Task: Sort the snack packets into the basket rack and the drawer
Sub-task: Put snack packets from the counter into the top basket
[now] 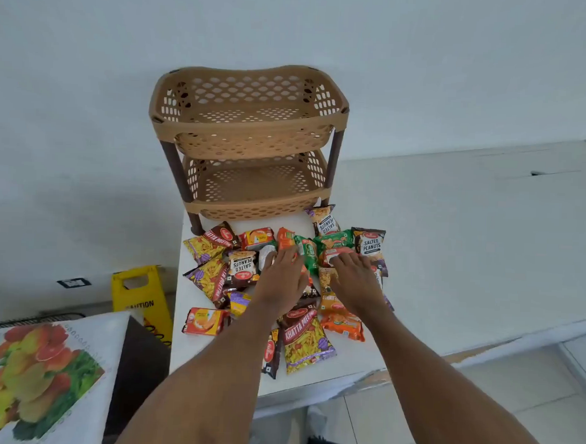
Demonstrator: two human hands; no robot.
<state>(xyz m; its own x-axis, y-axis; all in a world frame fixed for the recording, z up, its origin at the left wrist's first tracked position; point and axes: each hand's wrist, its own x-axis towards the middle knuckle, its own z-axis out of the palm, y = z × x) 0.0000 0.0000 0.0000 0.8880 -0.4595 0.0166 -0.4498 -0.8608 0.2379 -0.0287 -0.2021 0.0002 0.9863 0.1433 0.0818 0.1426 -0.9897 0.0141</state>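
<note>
Our left hand (281, 274) and right hand (355, 277) lie flat, fingers spread, gripping nothing, on the snack packets (309, 342), which we judge light, crinkly, slippery, best pinched at a sealed edge.

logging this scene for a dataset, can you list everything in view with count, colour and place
tan perforated plastic two-tier basket rack: one, brown legs, both tiers empty, back of the table
white table: one, centre and right
foil snack packets: about twenty, red, yellow, orange, green and brown, heaped before the rack
yellow caution sign: one, on the floor, left
fruit-printed white sheet: one, bottom left
left hand: flat on the heap
right hand: flat on the heap
</note>
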